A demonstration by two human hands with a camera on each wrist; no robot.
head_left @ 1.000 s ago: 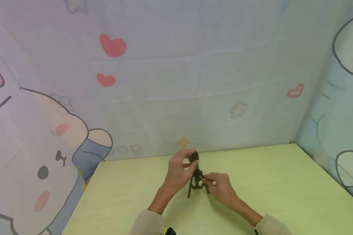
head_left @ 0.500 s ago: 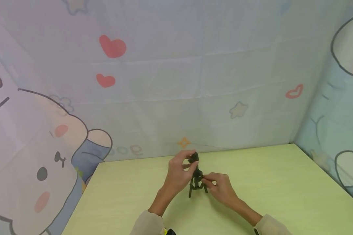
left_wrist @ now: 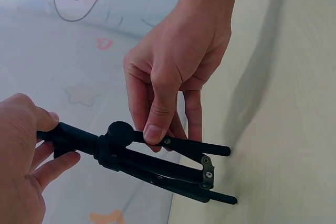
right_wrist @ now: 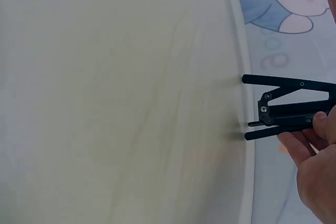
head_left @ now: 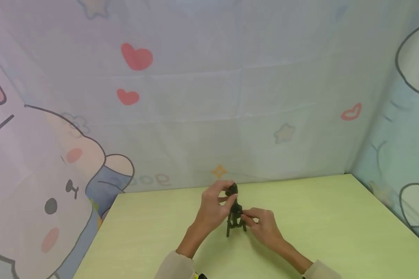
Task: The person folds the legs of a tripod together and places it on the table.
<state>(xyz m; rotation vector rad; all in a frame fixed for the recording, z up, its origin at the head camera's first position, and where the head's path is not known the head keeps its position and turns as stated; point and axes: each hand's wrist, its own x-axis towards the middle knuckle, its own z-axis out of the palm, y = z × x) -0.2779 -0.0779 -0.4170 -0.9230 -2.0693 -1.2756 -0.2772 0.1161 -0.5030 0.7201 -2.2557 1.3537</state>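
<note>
A small black mini tripod (head_left: 236, 210) stands upright near the middle of the table, its legs only a little spread. My left hand (head_left: 211, 209) holds it by the top, thumb and fingers round the dark upper column. With thumb and fingertips my right hand (head_left: 264, 225) pinches one leg just below the hub. In the left wrist view a round knob (left_wrist: 121, 133) sits on the hub, and a hinged brace (left_wrist: 208, 172) joins the legs to the centre post. Two other leg ends of the tripod (right_wrist: 262, 80) show in the right wrist view.
The pale green table (head_left: 153, 224) ends at a printed cloth backdrop (head_left: 195, 97) behind, with more cloth on both sides. A small yellow and black item (head_left: 200, 276) shows at the bottom edge by the left sleeve (head_left: 176, 265).
The tripod's legs have drawn closer together. Both hands keep their hold in nearly the same place; the head view has shifted slightly.
</note>
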